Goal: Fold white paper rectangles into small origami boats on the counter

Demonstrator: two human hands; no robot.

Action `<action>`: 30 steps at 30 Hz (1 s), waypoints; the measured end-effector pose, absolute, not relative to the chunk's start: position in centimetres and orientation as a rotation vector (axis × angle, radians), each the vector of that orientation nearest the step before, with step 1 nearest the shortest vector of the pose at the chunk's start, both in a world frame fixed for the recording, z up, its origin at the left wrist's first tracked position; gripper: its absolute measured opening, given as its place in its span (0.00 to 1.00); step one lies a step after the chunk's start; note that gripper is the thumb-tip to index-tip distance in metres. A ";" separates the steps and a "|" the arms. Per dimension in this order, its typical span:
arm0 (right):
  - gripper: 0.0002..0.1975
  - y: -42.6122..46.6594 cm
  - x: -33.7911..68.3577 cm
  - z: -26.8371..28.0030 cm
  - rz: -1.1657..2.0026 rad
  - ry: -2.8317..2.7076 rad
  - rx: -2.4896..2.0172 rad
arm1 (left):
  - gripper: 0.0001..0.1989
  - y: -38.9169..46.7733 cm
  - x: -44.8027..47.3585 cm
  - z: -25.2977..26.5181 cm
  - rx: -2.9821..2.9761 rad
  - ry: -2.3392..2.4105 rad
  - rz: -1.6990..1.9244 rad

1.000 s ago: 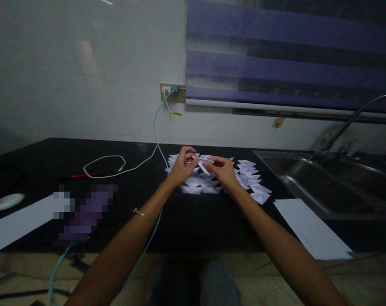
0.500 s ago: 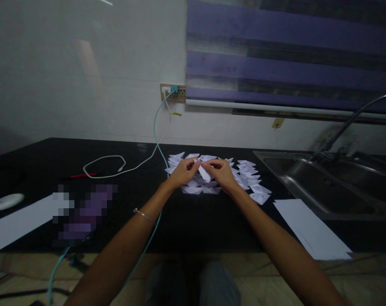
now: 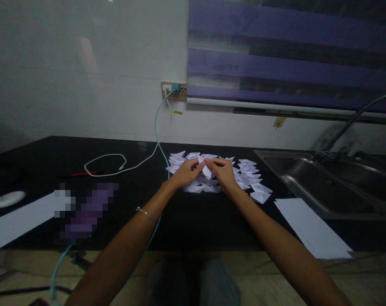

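Note:
A small folded white paper piece point(image 3: 207, 171) is pinched between my two hands above the counter. My left hand point(image 3: 189, 172) grips it from the left with thumb and fingers closed. From the right, my right hand point(image 3: 222, 171) pinches it, and the two sets of fingertips meet near its top. Behind and below the hands lie several folded paper boats point(image 3: 194, 187) in close rows. More boats point(image 3: 248, 170) stand to the right of my right hand. My hands partly hide the middle of the group.
Flat white paper sheets point(image 3: 310, 227) lie at the right, by the steel sink point(image 3: 276, 174) and its faucet point(image 3: 349, 121). At left are a white cable point(image 3: 105, 174), a red pen point(image 3: 81, 174), a paper strip point(image 3: 21, 219) and a blurred purple object point(image 3: 91, 210). A teal cable point(image 3: 156, 123) runs from the wall socket point(image 3: 183, 91).
My fingers have shifted slightly on the folded paper, and its top now shows wider between them. The view has moved a little; the other things lie as before.

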State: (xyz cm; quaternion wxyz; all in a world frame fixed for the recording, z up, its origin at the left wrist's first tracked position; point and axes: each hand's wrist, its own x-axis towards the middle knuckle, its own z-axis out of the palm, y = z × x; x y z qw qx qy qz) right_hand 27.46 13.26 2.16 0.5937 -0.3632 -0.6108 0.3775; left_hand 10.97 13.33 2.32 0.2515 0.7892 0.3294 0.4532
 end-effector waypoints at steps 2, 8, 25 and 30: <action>0.15 13.3 27.5 2.2 0.864 -1.398 -0.854 | 0.19 13.3 10.9 2.2 2.214 0.895 1.143; 0.18 13.5 27.7 2.1 0.947 -1.344 -0.860 | 0.20 13.3 11.2 1.7 2.298 0.938 1.114; 0.15 12.8 27.6 3.2 1.133 -1.379 -0.775 | 0.16 14.3 9.6 2.4 1.506 0.543 1.344; 0.14 12.8 28.0 3.4 1.082 -1.406 -0.837 | 0.16 14.1 9.6 2.7 1.545 0.564 1.350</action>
